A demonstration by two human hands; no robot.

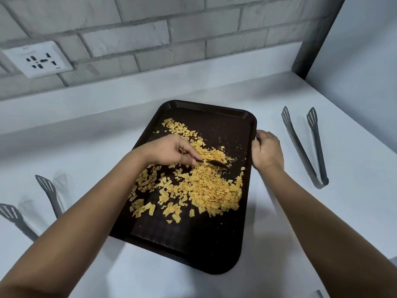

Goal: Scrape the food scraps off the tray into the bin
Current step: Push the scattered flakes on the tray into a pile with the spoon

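A black rectangular plastic tray [217, 125] with rounded corners lies on the white worktop [279, 244], strewn with yellow-orange flaky food scraps [206, 188] heaped mostly toward its right side. The left hand [169, 150] reaches over the tray and pinches a small dark utensil [214, 162] whose tip rests among the scraps, while the right hand [267, 150] grips the tray's right rim. Grey metal slotted tongs [309, 147] lie open on the worktop right of the tray, a second such pair [49, 193] lies to its left, and a white wall socket [38, 59] sits in the pale brick wall.
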